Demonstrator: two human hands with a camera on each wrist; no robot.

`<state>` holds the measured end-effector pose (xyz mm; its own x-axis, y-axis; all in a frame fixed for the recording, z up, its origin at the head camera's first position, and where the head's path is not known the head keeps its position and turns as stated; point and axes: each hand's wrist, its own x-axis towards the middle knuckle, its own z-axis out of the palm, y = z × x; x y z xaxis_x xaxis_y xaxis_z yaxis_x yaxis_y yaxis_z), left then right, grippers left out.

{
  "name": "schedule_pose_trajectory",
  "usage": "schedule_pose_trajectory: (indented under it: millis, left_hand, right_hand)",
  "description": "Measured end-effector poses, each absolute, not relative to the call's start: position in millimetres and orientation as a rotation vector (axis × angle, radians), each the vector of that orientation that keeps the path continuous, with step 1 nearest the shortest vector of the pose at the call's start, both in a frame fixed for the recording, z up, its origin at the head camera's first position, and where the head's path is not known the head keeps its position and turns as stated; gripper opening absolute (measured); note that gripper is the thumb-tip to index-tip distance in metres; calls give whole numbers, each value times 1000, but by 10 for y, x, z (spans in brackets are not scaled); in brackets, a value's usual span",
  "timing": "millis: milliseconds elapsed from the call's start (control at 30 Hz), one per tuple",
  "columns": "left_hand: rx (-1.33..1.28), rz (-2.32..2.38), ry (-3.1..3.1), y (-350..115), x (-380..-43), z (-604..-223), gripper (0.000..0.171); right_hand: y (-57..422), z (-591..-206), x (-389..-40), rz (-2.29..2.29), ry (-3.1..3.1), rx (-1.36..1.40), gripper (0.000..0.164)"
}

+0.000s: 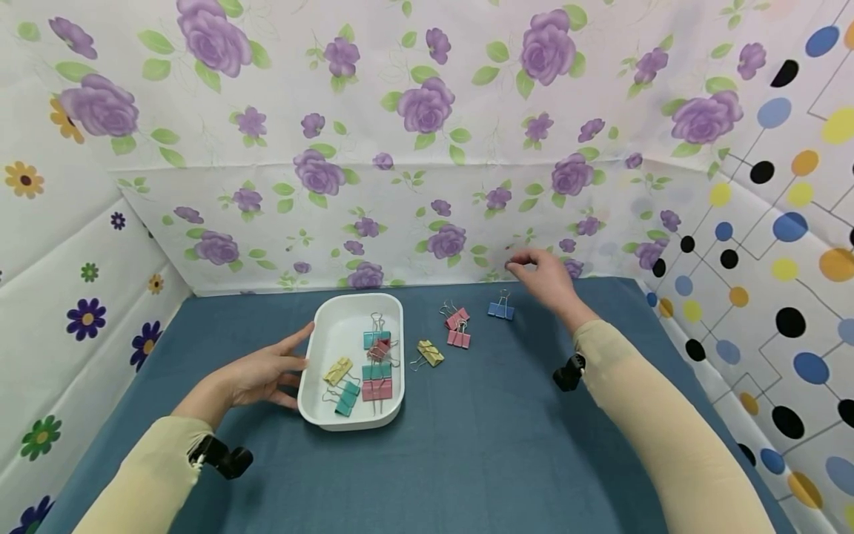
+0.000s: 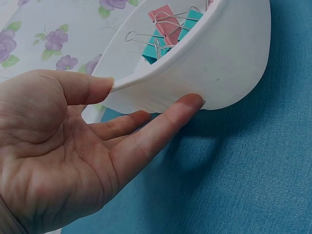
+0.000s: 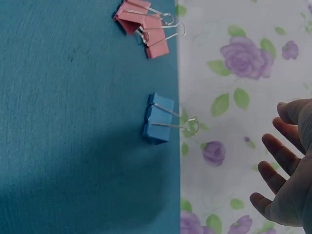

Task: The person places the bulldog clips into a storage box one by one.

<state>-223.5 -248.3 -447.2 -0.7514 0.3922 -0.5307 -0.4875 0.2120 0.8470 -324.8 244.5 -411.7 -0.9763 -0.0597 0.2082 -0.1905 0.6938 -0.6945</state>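
My left hand [image 1: 260, 374] rests against the left side of a white plastic tray [image 1: 307, 400], its fingers spread and fairly straight. In the left wrist view one fingertip lies at the rim and another touches the outer wall [image 2: 229, 78]. Inside the tray lie a yellow binder clip [image 1: 338, 371], a teal binder clip [image 1: 347, 399], a pink binder clip [image 1: 377, 390] and others. My right hand [image 1: 543, 278] hovers above and beyond a blue binder clip [image 1: 500, 310]. Its fingers [image 3: 280, 153] are loosely bent and apart, with nothing visible between them in the right wrist view.
Two pink binder clips [image 1: 458, 337] lie touching on the blue cloth [image 1: 467, 445], right of the tray. A yellow binder clip [image 1: 430, 353] lies nearer the tray. Floral sheeting [image 1: 414, 208] rises behind the table, and a dotted sheet [image 1: 767, 259] stands at the right.
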Motion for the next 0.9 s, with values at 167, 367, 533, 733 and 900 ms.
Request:
schedule_pose_trajectory:
  millis: [167,367,533,733,900]
  left_hand:
    - [-90,1626,1803,-2487,-2232,-4475,72]
    - [-88,1625,1802,-2482,-2230,-4467,71]
    - [-86,1620,1804,-2477,-2229,-4469,69]
    - [-91,1619,1812,-2477,-2230,-4474,69]
    - [-93,1618,1813,-2476,-2231,-4472,68]
  right_hand:
    - [2498,-4186,-3278,1143,-2756,175,24]
    - [2544,-4259,-3275,1136,-2777,139,23]
    - [2585,-4322,-3273,1117,-2797,103,24]
    - [2619,-4423,-3282,1073,-2838,84,23]
    - [2618,-4516,-3311,1044,-2916,42,24]
